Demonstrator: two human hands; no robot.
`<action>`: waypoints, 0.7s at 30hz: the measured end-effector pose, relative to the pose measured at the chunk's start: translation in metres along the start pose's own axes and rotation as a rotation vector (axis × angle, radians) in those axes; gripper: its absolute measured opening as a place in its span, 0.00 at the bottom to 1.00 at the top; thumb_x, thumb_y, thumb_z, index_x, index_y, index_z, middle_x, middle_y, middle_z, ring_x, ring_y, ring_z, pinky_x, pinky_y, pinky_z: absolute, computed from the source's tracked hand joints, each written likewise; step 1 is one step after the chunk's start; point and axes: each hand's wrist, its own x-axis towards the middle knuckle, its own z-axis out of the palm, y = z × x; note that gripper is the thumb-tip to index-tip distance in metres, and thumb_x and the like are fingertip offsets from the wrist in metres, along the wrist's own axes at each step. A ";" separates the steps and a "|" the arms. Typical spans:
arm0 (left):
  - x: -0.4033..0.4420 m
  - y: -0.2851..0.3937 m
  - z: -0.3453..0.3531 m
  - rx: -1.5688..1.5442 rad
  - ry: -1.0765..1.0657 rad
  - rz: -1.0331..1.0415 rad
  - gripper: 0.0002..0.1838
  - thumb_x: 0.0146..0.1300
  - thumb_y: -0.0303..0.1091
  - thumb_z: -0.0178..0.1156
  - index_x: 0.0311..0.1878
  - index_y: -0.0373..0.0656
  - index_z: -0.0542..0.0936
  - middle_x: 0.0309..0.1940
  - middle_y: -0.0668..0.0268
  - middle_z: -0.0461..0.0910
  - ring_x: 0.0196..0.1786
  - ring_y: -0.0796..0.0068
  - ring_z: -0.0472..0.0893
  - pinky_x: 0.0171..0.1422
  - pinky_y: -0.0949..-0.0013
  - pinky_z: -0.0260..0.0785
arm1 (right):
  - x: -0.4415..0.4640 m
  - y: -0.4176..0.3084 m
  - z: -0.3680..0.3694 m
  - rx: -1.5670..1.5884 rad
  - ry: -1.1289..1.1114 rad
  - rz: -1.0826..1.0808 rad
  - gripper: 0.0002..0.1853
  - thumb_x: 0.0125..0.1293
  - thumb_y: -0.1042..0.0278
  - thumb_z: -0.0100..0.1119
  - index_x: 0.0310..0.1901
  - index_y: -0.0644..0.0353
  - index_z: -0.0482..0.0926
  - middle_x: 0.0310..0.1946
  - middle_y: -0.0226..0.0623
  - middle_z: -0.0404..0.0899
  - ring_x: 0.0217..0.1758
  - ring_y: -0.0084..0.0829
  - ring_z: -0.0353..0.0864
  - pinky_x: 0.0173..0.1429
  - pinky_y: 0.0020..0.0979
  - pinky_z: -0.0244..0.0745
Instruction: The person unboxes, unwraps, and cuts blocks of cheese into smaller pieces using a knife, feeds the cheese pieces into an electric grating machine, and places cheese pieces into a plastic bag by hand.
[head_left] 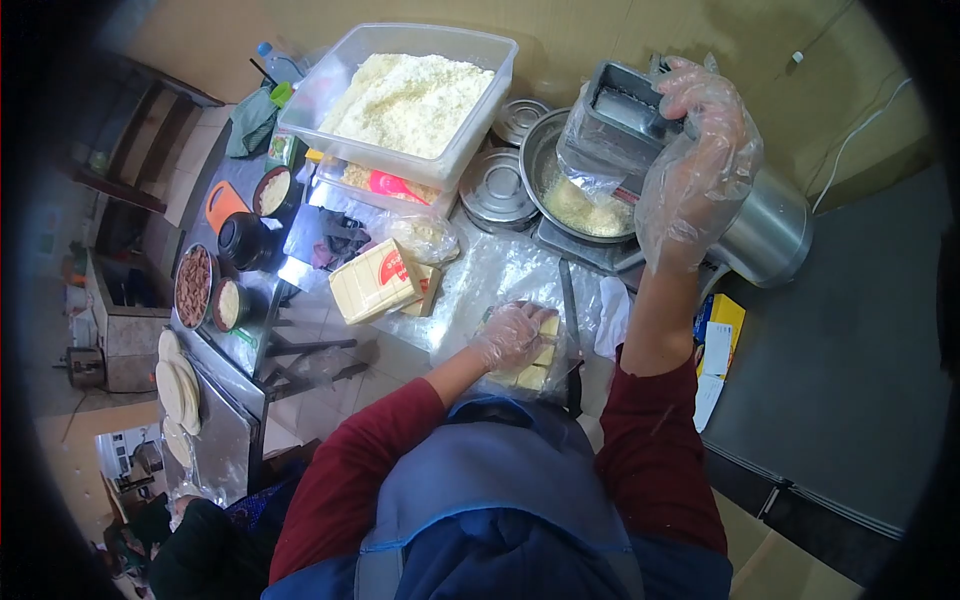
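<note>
My left hand (508,338), in a clear plastic glove, rests on pale yellow blocks (533,376) that lie on a plastic sheet. Its fingers lie spread over the blocks. My right hand (700,150), also gloved in clear plastic, is raised at the upper right with its fingers bent over the rim of a dark rectangular tin (625,115) wrapped in plastic. Below the tin stands a metal bowl (533,165) with pale grated food (585,208) inside. A long knife (569,300) lies right of the blocks.
A plastic tub (490,45) of white flour stands at the back, beside lidded metal pots (497,187). Wrapped yellow blocks (372,282) lie left of my left hand. A large metal pot (775,230) stands right. Another person (205,545) is at the lower left.
</note>
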 end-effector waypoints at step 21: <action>-0.003 0.000 0.002 0.014 0.021 0.036 0.27 0.66 0.44 0.56 0.67 0.45 0.71 0.60 0.57 0.76 0.62 0.56 0.75 0.67 0.54 0.67 | -0.022 0.013 -0.020 -0.142 -0.155 -0.137 0.16 0.68 0.61 0.39 0.25 0.61 0.68 0.31 0.40 0.75 0.46 0.40 0.78 0.68 0.50 0.67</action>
